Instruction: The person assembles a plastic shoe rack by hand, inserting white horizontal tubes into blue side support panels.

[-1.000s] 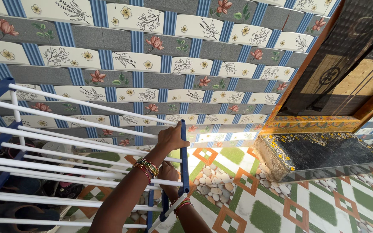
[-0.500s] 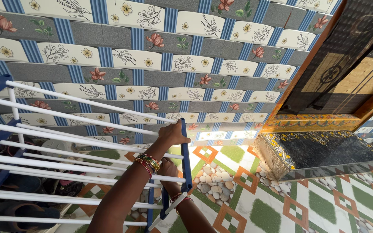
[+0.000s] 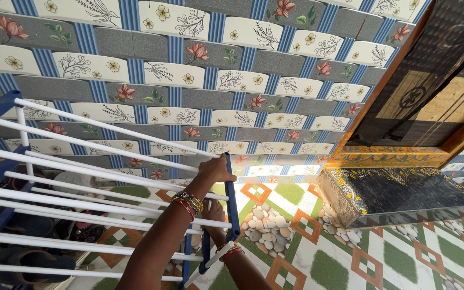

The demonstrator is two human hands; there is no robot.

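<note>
Since the earlier frame, the drying rack (image 3: 98, 177) sits slightly higher in the head view, and the lower hand has slid a little down the frame; the upper hand keeps its place on the end bar.

Head view: the left hand (image 3: 216, 171) is closed over the top of the blue end bar (image 3: 231, 193) of the rack, fingers wrapped around it. The right hand (image 3: 214, 214) is below, gripping the blue frame near the lower white rods; how tightly it closes cannot be told, as the bar hides the fingers. Both wrists carry coloured bangles (image 3: 188, 202). The rack stands at the left, its white rods running toward the blue end bar. Shoes (image 3: 33, 258) lie under the rack. The flowered tile wall (image 3: 232, 80) fills the background. A dark stone step (image 3: 393, 196) lies at the right on the patterned floor (image 3: 318, 258).
</note>
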